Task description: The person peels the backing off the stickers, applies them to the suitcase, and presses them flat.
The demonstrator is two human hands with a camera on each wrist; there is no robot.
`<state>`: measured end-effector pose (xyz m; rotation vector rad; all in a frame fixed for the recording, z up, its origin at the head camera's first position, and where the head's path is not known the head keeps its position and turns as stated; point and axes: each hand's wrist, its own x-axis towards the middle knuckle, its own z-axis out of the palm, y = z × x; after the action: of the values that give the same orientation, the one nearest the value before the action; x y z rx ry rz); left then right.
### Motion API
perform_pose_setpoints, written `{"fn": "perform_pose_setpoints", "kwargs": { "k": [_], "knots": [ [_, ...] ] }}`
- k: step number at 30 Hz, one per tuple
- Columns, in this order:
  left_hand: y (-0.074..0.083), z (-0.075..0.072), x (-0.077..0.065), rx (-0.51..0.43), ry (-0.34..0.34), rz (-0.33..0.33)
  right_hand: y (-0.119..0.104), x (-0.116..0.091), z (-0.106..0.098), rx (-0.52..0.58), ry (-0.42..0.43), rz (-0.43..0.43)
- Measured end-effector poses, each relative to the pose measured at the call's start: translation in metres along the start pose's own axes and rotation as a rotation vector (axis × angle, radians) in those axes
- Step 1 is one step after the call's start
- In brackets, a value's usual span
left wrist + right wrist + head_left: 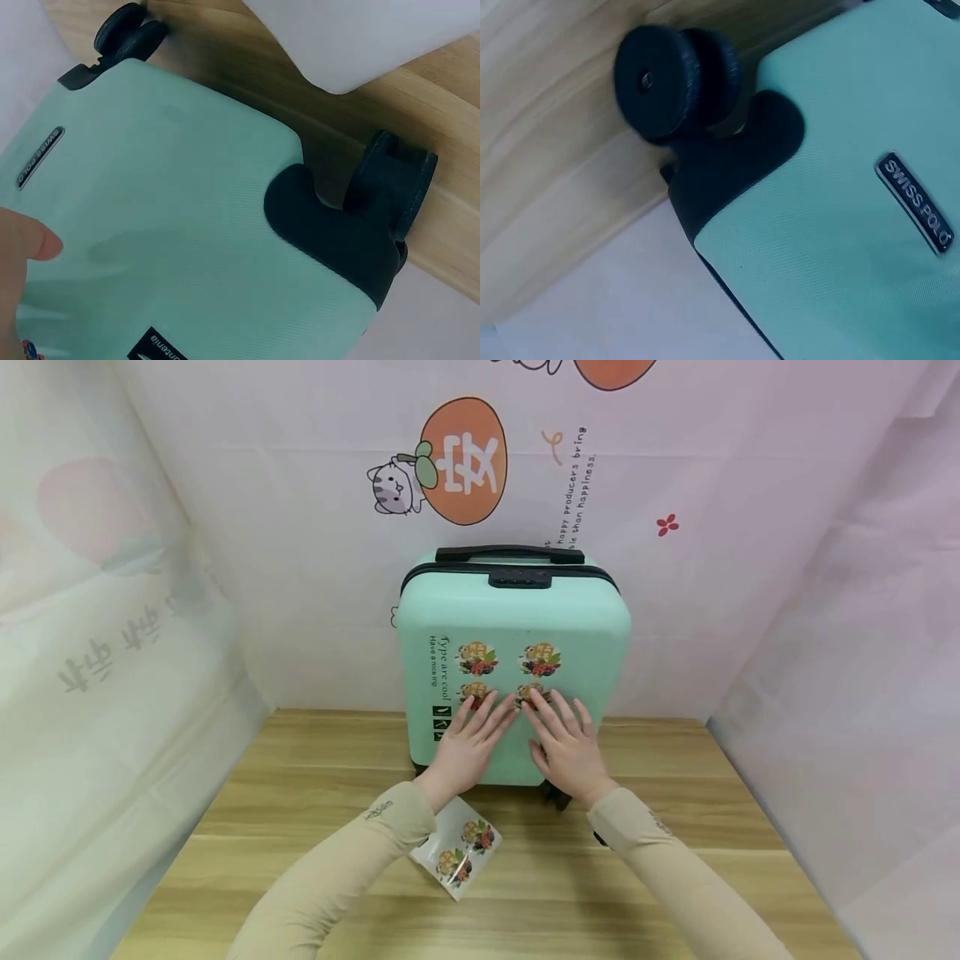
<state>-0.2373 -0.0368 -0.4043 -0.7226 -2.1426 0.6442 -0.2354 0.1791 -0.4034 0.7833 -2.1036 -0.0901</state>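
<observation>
Here, a closed mint suitcase (508,652) stands upright on a wooden surface (315,777), its contents hidden; straight-fingered, the left hand (467,750) and right hand (572,753) touch its front, partly covering two lower stickers (472,692). A sleeve (348,860) obscures part of a sticker sheet (457,847).

ur suitcase (508,647) looks like hard plastic w/ fine texture, satin-ish, wheels (660,82) matt plastic, ur sticker sheet (448,827) glossy, table (247,827) smooth wood, ur sleeves (337,858) n the backdrop (315,543) matt cloth tbh
</observation>
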Motion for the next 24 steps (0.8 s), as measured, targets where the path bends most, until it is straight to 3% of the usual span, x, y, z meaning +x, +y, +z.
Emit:
{"fn": "perform_pose_setpoints", "kwargs": {
  "k": [5, 9, 14, 21, 24],
  "knots": [
    [-0.003, 0.002, -0.006, 0.044, 0.015, -0.014, -0.004, -0.001, -0.002, -0.135, -0.248, 0.036],
    [-0.01, 0.006, -0.012, 0.036, 0.015, -0.023, -0.004, -0.002, -0.006, -0.172, -0.36, 0.131],
    [-0.018, 0.014, -0.021, -0.038, 0.032, 0.004, -0.008, 0.001, -0.009, -0.134, -0.458, 0.226],
    [-0.021, 0.015, -0.025, -0.09, 0.02, 0.032, -0.018, 0.016, -0.006, -0.17, -0.445, 0.047],
    [-0.022, 0.015, -0.026, -0.105, -0.01, 0.029, -0.019, 0.02, -0.005, -0.186, -0.454, 0.021]
  ]
}}
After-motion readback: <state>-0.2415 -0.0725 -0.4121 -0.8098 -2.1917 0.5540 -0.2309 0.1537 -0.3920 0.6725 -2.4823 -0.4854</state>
